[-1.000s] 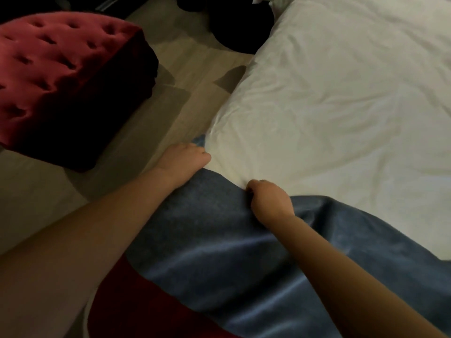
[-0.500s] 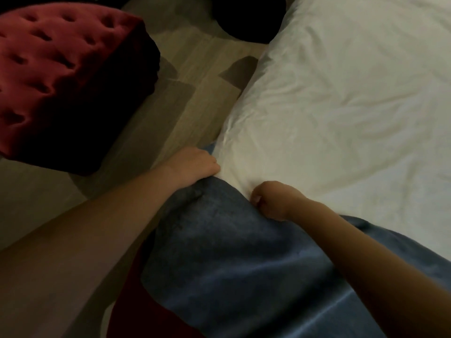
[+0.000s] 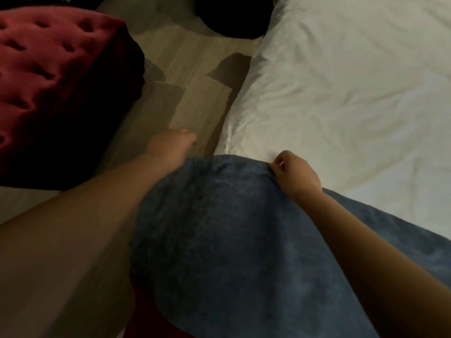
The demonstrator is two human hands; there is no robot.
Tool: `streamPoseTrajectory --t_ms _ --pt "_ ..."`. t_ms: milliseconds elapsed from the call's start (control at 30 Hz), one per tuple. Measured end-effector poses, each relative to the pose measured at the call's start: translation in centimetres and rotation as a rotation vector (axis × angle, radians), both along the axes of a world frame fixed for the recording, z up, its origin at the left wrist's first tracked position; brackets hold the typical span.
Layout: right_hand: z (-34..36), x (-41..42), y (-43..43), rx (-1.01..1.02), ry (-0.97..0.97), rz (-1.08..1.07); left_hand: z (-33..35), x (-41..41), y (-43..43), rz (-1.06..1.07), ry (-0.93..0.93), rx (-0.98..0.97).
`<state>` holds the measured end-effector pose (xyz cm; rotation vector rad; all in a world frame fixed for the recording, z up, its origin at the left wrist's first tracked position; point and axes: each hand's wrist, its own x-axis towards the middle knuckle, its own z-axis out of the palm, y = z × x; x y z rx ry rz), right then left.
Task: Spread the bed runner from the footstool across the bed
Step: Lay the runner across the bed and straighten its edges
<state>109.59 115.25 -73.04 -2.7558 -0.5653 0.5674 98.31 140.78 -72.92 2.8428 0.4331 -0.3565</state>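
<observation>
Runner (image 3: 219, 228) edge lifted; right hand (image 3: 296, 175) pinches it (left hand (image 3: 170, 147) blurred).

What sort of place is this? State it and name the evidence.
Probably a bedroom: a bed with wrinkled white bedding, a red tufted velvet footstool on pale wood-look flooring, and a blue velvety bed runner.

The bed runner (image 3: 231, 240) is showing mottled slate blue, with a dark red patch at its near left edge. The footstool (image 3: 48, 81), far left, is reading deep red (button-tufted dimples). The bed (image 3: 353, 93), right, is showing plain white; the floor (image 3: 190, 76) is showing pale wood grain.
</observation>
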Motion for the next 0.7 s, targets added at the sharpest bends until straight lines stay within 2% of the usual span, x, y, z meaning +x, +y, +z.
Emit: streamPoseTrajectory --t_ms 167,300,533,700 --pt "0.5 0.1 -3.5 -0.072 -0.015 0.086 -0.9 2.8 -5.5 -0.188 -0.093 -0.313" --pt "1.2 1.0 -8.1 -0.087 -0.006 0.025 -0.9 5.2 -9.0 -0.221 -0.120 -0.388" --pt "0.7 2.7 -14.6 -0.209 0.028 0.036 -0.1 8.0 -9.5 -0.238 0.056 -0.341" --pt "-0.4 3.6 -14.1 -0.138 -0.117 0.012 -0.4 8.3 -10.6 -0.146 -0.057 -0.145"
